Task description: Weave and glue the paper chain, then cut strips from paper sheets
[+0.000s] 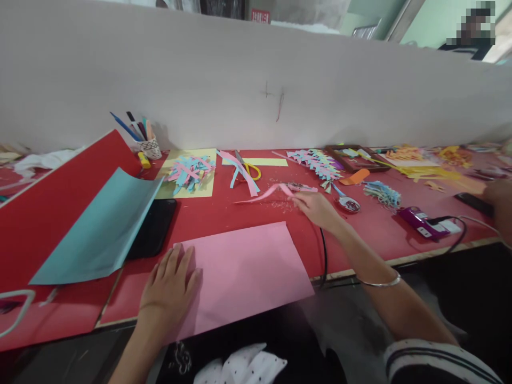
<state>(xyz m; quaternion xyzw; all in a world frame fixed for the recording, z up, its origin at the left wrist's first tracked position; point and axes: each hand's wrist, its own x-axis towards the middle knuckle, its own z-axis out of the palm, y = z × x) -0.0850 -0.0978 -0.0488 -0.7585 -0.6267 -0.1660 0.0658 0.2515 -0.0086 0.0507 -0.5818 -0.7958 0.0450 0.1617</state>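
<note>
My left hand (170, 282) lies flat on the left edge of a pink paper sheet (248, 277), fingers stretched out. The sheet rests on the red table and sticks out over its front edge. Beyond the sheet, my right hand (318, 209) pinches one end of a thin, curled pink paper strip (262, 195). A slim pink tool (303, 188) lies just behind those fingers; its kind is unclear. Farther back are yellow-handled scissors (252, 169), partly under pink and blue paper strips (245, 176).
A blue sheet (102, 229) leans over a black tablet-like object (154, 229) on the left. Cut paper pieces (190, 173) lie near a pen cup (149, 147). Rightward are a spoon (348, 202), a purple power strip (424, 223) and another person's hand (502, 205). A white partition (224, 80) stands behind.
</note>
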